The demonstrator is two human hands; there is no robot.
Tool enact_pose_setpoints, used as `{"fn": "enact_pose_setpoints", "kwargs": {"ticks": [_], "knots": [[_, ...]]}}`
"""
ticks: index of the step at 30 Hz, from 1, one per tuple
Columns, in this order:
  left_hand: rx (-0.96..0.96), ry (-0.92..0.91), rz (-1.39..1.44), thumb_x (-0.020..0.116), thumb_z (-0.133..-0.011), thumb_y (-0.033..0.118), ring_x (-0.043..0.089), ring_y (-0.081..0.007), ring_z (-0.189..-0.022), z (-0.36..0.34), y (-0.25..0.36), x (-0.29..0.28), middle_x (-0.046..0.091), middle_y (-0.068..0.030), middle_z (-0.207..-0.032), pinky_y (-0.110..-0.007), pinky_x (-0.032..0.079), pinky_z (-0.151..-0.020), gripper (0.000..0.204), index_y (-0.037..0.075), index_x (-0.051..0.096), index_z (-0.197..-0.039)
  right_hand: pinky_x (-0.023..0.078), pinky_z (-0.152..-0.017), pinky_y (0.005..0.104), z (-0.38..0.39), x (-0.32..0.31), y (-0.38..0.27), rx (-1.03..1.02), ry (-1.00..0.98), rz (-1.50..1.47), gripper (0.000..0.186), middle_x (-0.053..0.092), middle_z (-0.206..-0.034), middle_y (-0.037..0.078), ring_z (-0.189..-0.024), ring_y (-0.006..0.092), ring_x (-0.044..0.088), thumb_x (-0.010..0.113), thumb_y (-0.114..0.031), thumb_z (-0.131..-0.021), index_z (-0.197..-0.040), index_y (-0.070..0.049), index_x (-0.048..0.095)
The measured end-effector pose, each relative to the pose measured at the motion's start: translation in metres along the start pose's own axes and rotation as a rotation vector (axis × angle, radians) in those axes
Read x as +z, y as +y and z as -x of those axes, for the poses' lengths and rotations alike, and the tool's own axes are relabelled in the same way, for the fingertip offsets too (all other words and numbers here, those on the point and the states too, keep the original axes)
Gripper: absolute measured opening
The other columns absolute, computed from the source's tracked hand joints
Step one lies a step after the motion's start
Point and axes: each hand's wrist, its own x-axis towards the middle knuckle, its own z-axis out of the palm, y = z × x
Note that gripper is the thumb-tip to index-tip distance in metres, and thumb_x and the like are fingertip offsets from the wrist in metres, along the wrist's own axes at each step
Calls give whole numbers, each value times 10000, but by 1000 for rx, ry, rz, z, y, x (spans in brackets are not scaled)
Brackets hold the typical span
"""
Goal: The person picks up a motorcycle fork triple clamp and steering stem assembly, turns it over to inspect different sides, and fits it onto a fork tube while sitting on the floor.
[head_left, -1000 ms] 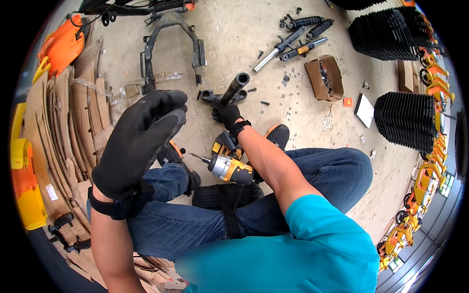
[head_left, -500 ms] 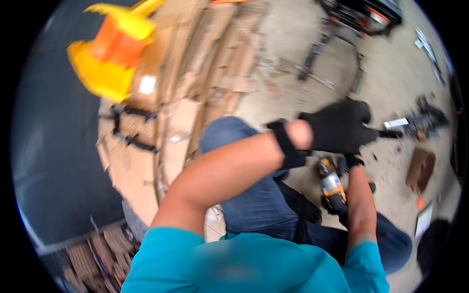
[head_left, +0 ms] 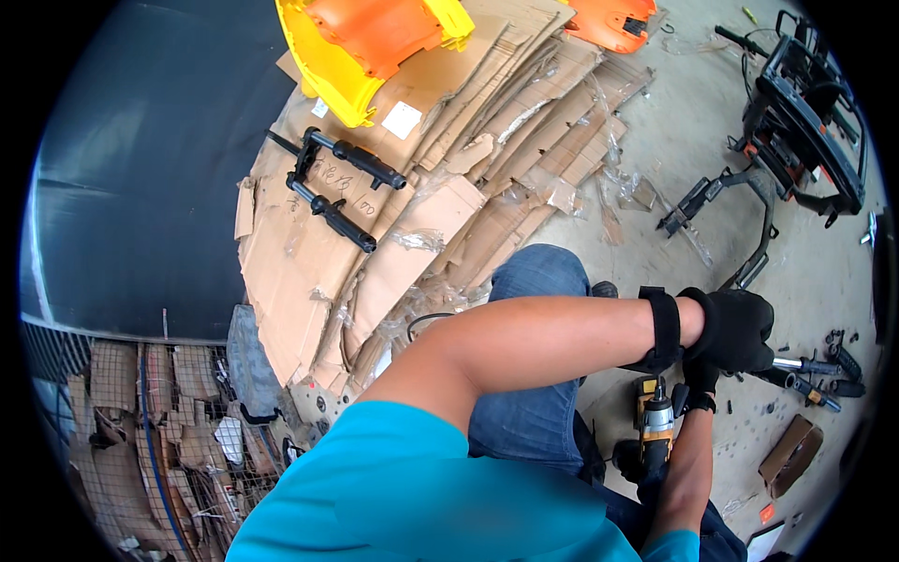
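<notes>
Both my hands are in black gloves, close together at the right. My left hand (head_left: 737, 328) reaches across and is closed around what looks like the end of a front fork (head_left: 794, 364) with silver and black tubes. Below it, my right hand (head_left: 700, 375) is partly covered by the left, and its fingers are hidden. A yellow, black and silver impact wrench (head_left: 657, 417) is beside my right forearm. Under my arm, my bent knee (head_left: 538, 272) in blue jeans shows.
Flattened cardboard (head_left: 290, 272) bears a second black fork (head_left: 332, 192) and a yellow-and-orange plastic shell (head_left: 356, 56). A black vehicle frame (head_left: 805, 122) stands far right. A small brown box (head_left: 791, 456) lies near right. A wire cage (head_left: 154, 412) holds cardboard at lower left.
My view has turned, so the cardboard and plastic shell appear farther right and higher. The fork by my hands and the small box appear lower in the picture. My left hand stays closed.
</notes>
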Motion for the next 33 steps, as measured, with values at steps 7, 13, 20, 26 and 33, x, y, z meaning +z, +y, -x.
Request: {"fn": "enact_pose_setpoints", "kwargs": {"ticks": [7, 13, 20, 26, 33], "knots": [[-50, -30, 2, 727, -791, 351, 685, -310, -785, 0, 5, -2, 697, -189, -811, -411, 535, -738, 447, -46, 652, -984, 504, -567, 300, -9, 1, -1, -9, -13, 27, 178, 592, -763, 15, -653, 145, 599, 657, -262, -979, -977, -91, 608], [-38, -21, -37, 721, -797, 362, 694, -313, -802, -5, -1, 3, 700, -186, -813, -412, 539, -752, 451, -38, 665, -998, 513, -574, 301, -13, 1, -2, -29, -21, 40, 167, 596, -769, 15, -662, 148, 606, 651, -258, -982, -986, -97, 607], [315, 3, -181, 724, -832, 264, 652, -321, -737, -5, -11, -3, 680, -196, -847, -407, 509, -676, 324, -38, 675, -939, 523, -583, 301, 8, -12, 10, -139, 31, 197, 156, 601, -777, 15, -671, 150, 615, 645, -254, -985, -997, -103, 606], [150, 45, 117, 671, -900, 328, 636, -201, -722, 9, 1, -20, 675, -147, -839, -349, 506, -675, 398, -41, 672, -1047, 545, -612, 301, 17, 7, 7, -35, 89, -203, 149, 612, -808, 21, -699, 154, 631, 643, -242, -984, -1019, -104, 601], [24, 8, 129, 647, -927, 312, 602, -143, -724, 10, 7, -16, 670, -111, -861, -290, 488, -668, 427, -32, 649, -1181, 565, -665, 323, 22, 17, 5, -85, 151, -162, 85, 632, -880, 37, -744, 170, 648, 599, -174, -1002, -1060, -114, 587]]}}
